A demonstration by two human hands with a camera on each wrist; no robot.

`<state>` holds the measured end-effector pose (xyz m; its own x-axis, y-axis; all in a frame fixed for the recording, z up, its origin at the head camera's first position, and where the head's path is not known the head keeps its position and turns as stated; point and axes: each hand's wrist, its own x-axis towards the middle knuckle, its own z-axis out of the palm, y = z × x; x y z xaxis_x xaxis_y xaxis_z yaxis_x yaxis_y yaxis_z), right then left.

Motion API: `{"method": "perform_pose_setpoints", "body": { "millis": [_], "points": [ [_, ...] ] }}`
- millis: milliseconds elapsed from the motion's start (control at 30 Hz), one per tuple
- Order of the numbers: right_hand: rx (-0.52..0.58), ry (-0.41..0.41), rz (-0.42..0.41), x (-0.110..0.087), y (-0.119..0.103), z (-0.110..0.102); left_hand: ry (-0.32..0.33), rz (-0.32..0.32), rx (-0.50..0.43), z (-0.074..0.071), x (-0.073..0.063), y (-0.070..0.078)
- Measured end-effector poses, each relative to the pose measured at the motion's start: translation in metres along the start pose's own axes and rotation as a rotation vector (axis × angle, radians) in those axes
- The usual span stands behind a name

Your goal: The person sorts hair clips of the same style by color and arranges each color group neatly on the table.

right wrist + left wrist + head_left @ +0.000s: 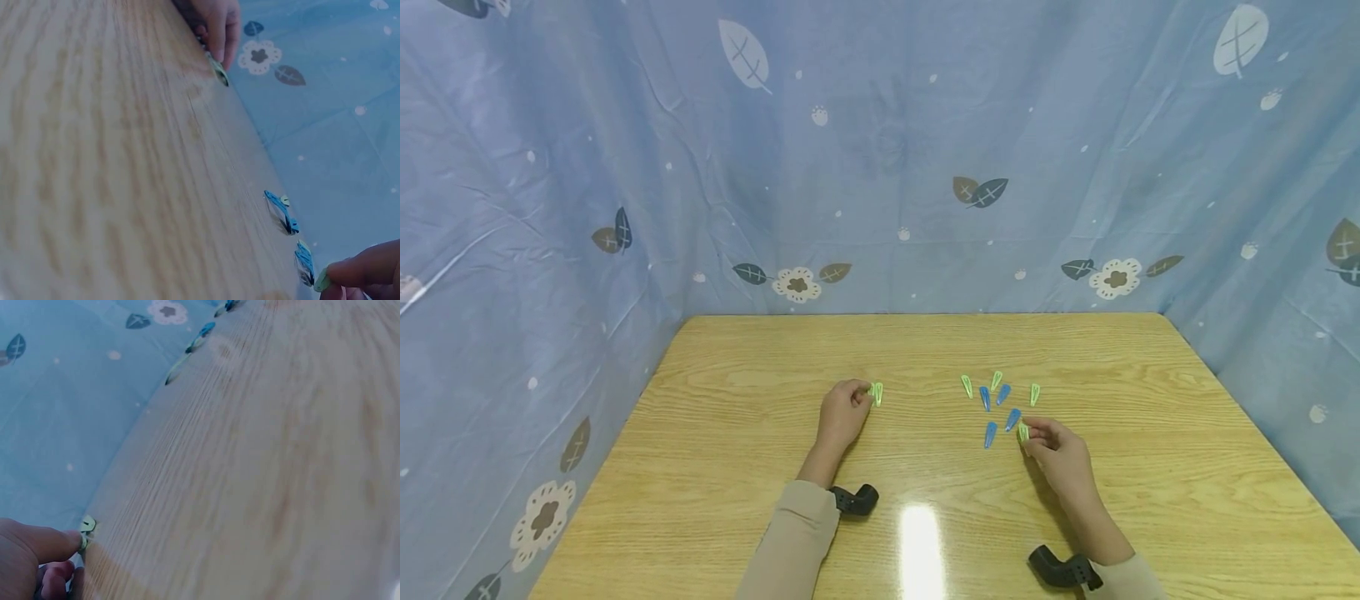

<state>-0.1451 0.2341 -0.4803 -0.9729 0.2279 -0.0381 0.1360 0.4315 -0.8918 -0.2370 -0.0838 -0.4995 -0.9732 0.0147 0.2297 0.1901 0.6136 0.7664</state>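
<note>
My left hand point(844, 412) pinches a green snap hair clip point(872, 389) at the left of the middle of the table. Right beside that one lies a second green hair clip point(879, 395). Over on the right, my right hand point(1062, 457) holds another green hair clip point(1024, 432) between thumb and fingers, and the right wrist view shows this green clip point(322, 280) at the fingertips. Several blue hair clips point(990, 434) lie just left of that hand. Three more green hair clips point(996, 381) are spread behind and among the blue ones.
The wooden table point(737, 358) reaches back to a blue patterned curtain point(887, 167), which also hangs along both sides. Each wrist carries a black camera mount point(856, 500). A bright light reflection point(920, 550) shows on the tabletop near the front.
</note>
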Motion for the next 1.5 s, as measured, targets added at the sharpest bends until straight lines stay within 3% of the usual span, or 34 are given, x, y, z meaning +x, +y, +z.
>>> {"method": "perform_pose_setpoints", "body": {
  "millis": [300,633,1233,1500],
  "points": [
    [0.067,-0.033,0.019,0.005,-0.003,-0.001,0.013,0.008,0.002,0.001,0.001,0.000],
    [0.148,-0.069,-0.012,0.007,-0.021,0.010,0.008,0.004,0.001,0.000,0.000,0.000],
    [0.217,-0.178,-0.144,0.020,-0.060,0.068,-0.005,-0.003,0.015,-0.002,0.001,0.003],
    [0.264,-0.197,-0.130,0.029,-0.074,0.097,0.000,-0.004,0.011,-0.002,0.000,0.003]
  ]
}}
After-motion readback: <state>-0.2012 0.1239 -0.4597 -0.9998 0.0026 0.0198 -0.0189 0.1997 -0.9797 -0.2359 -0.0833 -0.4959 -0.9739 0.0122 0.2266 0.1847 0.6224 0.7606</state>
